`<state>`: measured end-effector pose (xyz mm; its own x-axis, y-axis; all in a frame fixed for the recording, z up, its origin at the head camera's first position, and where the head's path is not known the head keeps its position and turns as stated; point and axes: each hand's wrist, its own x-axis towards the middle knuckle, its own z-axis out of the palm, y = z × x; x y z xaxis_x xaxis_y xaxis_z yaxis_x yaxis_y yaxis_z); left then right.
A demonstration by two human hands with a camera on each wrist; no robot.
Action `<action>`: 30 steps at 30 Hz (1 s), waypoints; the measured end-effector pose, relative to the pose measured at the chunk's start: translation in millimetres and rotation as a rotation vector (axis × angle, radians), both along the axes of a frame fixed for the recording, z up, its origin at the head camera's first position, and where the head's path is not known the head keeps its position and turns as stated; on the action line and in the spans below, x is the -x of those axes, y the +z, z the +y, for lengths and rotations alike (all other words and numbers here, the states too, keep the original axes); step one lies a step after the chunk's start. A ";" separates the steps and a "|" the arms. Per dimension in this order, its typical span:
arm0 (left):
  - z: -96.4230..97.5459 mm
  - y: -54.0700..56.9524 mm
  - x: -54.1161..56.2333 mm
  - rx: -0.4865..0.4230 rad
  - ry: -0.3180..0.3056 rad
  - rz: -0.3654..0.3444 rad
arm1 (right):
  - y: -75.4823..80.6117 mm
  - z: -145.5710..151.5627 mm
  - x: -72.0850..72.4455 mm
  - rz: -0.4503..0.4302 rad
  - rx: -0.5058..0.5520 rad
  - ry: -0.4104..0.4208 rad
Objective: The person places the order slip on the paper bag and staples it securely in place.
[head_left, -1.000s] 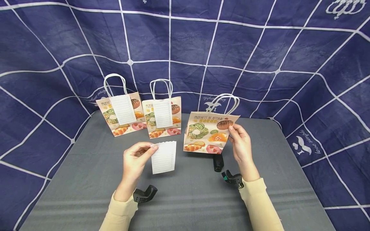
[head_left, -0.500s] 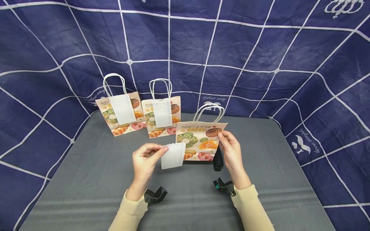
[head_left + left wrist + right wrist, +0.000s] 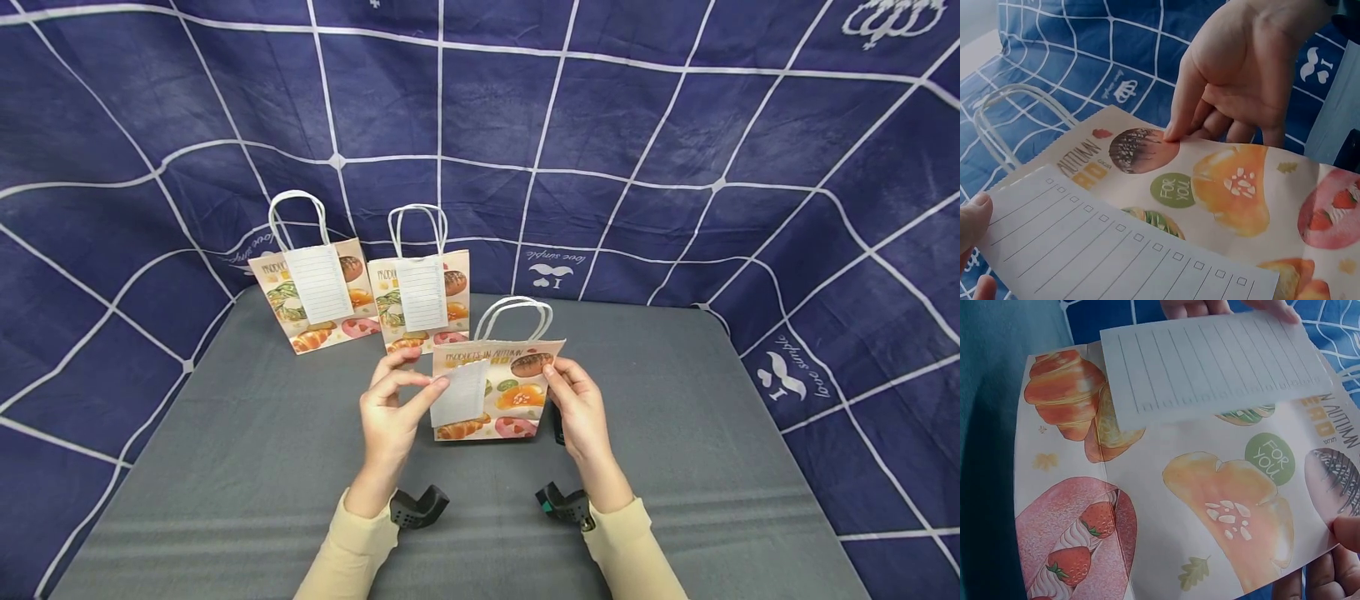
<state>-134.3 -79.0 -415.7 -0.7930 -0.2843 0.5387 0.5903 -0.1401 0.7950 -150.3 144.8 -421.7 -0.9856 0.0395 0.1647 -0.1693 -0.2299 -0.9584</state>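
In the head view, a paper gift bag with bread drawings and white twisted handles is held up over the grey table. My right hand pinches its right edge, the thumb on the printed front and fingers behind. My left hand holds a white lined sheet by its left edge, with the thumb on top. The sheet overlaps the left part of the bag's front. Small checkboxes line the sheet in the left wrist view. The right wrist view shows it lying over the wreath-bread drawing.
Two matching paper bags, one at far left and one beside it, stand at the back, each with a lined sheet on its front. A black object lies partly hidden behind the held bag. A blue checked cloth hangs behind the grey table.
The right hand has brought the bag left and toward me. The left hand has moved right with the sheet, which now overlaps the bag's front. The other bags have not moved.
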 end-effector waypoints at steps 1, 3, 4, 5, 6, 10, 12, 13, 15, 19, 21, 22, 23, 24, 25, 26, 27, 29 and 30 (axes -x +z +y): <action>1.0 -0.3 0.6 -0.005 0.005 -0.002 | -1.5 -1.2 -0.9 -0.001 0.006 0.004; 3.2 -0.4 1.3 -0.013 0.015 -0.007 | -3.9 -3.4 -2.7 0.001 0.015 0.010; 4.3 -0.2 1.5 -0.018 0.018 -0.005 | -5.1 -4.4 -3.5 0.005 0.018 0.016; 5.4 -0.2 1.9 -0.018 0.021 -0.006 | -6.5 -5.5 -4.0 0.006 0.018 0.022; 6.3 -0.1 2.3 -0.019 0.021 -0.005 | -7.3 -6.5 -4.8 0.002 0.015 0.025; 9.9 -0.3 3.5 -0.028 0.013 0.008 | -9.6 -10.4 -7.4 -0.057 0.000 -0.025; 12.1 -0.8 4.2 -0.037 0.013 0.016 | -10.4 -12.0 -8.6 -0.072 -0.011 -0.041; 13.3 -1.2 4.7 -0.045 0.012 0.020 | -10.9 -12.6 -9.3 -0.077 -0.019 -0.043; 15.5 -1.3 5.1 -0.057 0.009 0.031 | -11.8 -13.8 -10.5 -0.077 -0.032 -0.041; 19.7 -2.5 5.9 -0.097 -0.018 0.054 | -15.3 -14.4 -12.0 -0.081 -0.051 -0.038; 21.3 -3.9 6.3 -0.124 -0.030 0.069 | -16.9 -14.6 -12.3 -0.075 -0.055 -0.039; 22.1 -4.8 6.7 -0.141 -0.035 0.078 | -17.6 -14.4 -12.5 -0.066 -0.062 -0.035; 22.8 -5.7 7.2 -0.153 -0.035 0.085 | -18.1 -14.4 -12.8 -0.059 -0.064 -0.033; 23.5 -6.8 7.7 -0.164 -0.032 0.093 | -18.5 -14.4 -13.1 -0.052 -0.071 -0.031; 24.1 -7.7 8.0 -0.173 -0.029 0.100 | -19.0 -14.3 -13.4 -0.045 -0.079 -0.030; 24.6 -8.9 8.4 -0.180 -0.024 0.104 | -19.4 -14.3 -13.7 -0.037 -0.085 -0.028; 25.1 -9.9 8.7 -0.183 -0.015 0.105 | -19.8 -14.4 -14.0 -0.033 -0.092 -0.026; 25.6 -11.7 9.3 -0.185 0.002 0.108 | -20.3 -15.2 -14.6 -0.027 -0.097 -0.023; 25.7 -12.3 9.5 -0.187 0.009 0.107 | -20.5 -15.5 -14.8 -0.021 -0.096 -0.021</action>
